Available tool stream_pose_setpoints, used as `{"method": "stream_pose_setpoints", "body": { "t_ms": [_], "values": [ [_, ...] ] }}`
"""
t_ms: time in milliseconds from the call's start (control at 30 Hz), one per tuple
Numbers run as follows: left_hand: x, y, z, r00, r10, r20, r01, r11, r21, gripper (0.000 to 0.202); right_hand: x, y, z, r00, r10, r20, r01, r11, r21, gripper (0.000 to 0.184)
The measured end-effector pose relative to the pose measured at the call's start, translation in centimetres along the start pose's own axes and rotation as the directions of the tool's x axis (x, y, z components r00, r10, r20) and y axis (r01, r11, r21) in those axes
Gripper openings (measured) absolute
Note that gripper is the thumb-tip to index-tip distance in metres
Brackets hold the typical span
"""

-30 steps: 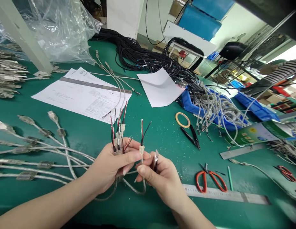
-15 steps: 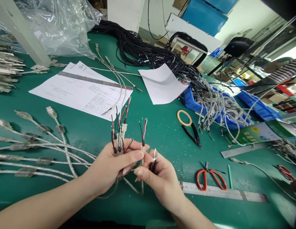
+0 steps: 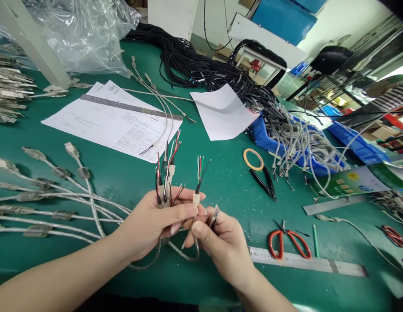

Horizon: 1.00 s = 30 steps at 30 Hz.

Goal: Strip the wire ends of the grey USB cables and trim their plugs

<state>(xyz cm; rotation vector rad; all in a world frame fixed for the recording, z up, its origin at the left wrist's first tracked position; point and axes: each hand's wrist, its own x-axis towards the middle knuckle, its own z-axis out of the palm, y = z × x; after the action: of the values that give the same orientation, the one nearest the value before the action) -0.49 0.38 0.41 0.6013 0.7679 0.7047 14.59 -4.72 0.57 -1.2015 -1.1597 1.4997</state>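
Two bare hands meet above a green tabletop (image 3: 188, 286), working a single silver-grey, clear-sheathed cable with a pale moulded end (image 3: 196, 199), held upright between them. From its tip splay four thin wires (image 3: 198, 171) in white, red, green and black. Those wires mark the change: half a second ago the black one stood on the left; now it leans out to the right, with white at the far side, suggesting the cable has been rolled between the fingers. The turn reads as fine orienting work, bringing the colours round into view.

The left hand (image 3: 152, 225) keeps its grip closed on a bunch of similar cable ends (image 3: 163, 195), red, white and black wires bristling above the knuckles, while its thumb tip appears to steady the single cable just below the moulded end. The right hand (image 3: 224, 238) pinches that cable slightly lower, its grip also clasping a small silver metal object (image 3: 216, 211), its type hidden by curled fingers.

At right, red-handled metal cutters (image 3: 282, 230) lie spread, handles overlapping a long steel ruler (image 3: 318, 261), out of either hand's hold.
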Motion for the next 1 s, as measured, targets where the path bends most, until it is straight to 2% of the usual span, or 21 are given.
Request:
{"method": "stream_pose_setpoints", "body": {
  "t_ms": [100, 167, 233, 300, 433, 533, 700, 1000],
  "values": [
    [-0.2, 0.2, 0.0, 0.998, 0.053, 0.026, -0.053, 0.998, 0.02, 0.019, -0.1, -0.1, -0.8, 0.998, -0.044, -0.04, 0.04, 0.994, -0.101, 0.029],
    [-0.3, 0.3, 0.0, 0.995, 0.093, 0.022, -0.094, 0.995, 0.021, 0.015, -0.3, -0.3, -1.5, 0.976, -0.187, -0.108, 0.154, 0.953, -0.262, 0.022],
    [-0.4, 0.3, 0.0, 0.996, 0.09, 0.022, -0.09, 0.996, 0.028, 0.015, -0.6, -0.5, -2.3, 0.929, -0.353, -0.109, 0.27, 0.849, -0.454, 0.024],
    [-0.5, 0.3, 0.0, 0.997, 0.072, 0.026, -0.073, 0.997, 0.033, 0.016, -0.9, -0.8, -2.9, 0.885, -0.462, -0.05, 0.335, 0.71, -0.619, 0.035],
    [-0.3, 0.1, 0.0, 0.998, 0.063, 0.001, -0.063, 0.997, 0.046, 0.017, -1.0, -1.1, -2.9, 0.84, -0.531, 0.108, 0.389, 0.453, -0.802, 0.042],
    [-0.3, 0.1, 0.0, 0.999, 0.054, -0.001, -0.054, 0.997, 0.051, 0.018, -0.8, -1.0, -2.6, 0.824, -0.535, 0.184, 0.414, 0.348, -0.841, 0.044],
    [-0.3, 0.1, 0.0, 1.0, 0.007, 0.019, -0.008, 0.998, 0.057, 0.024, -0.4, -0.7, -2.4, 0.793, -0.564, 0.23, 0.432, 0.255, -0.865, 0.039],
    [-0.3, 0.1, -0.2, 1.0, -0.014, 0.027, 0.013, 1.0, 0.027, 0.025, -0.3, -0.6, -2.2, 0.767, -0.6, 0.228, 0.429, 0.215, -0.877, 0.033]
  ]
}}
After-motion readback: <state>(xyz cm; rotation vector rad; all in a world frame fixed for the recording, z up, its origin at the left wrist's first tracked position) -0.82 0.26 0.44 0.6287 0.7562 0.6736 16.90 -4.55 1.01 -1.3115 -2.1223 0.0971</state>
